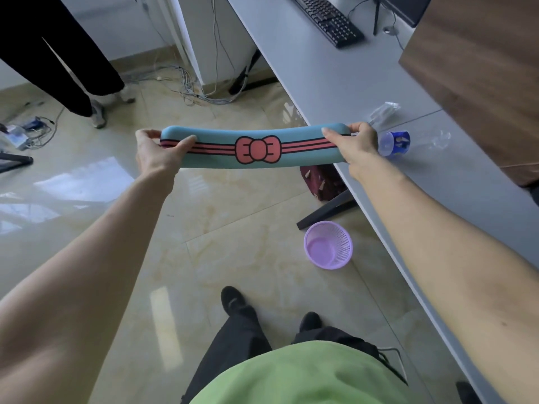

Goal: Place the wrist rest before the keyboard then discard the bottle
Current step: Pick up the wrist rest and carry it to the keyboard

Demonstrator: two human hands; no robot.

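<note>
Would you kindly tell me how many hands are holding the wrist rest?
2: the left hand grips the left end of the wrist rest, the right hand grips its right end.

Single head-worn wide-angle view, looking forward and steeply down. Close on both forearms, left hand (159, 154) and right hand (354, 144). Floor (204, 228) fills centre-left; worktop (335, 91) runs diagonally along right; own feet at bottom.

No words, brands or numbers can be read. The bottle (397, 142) at centre right carries a blue label too blurred to make out; the keyboard (326, 19) keys at top are illegible.
</note>
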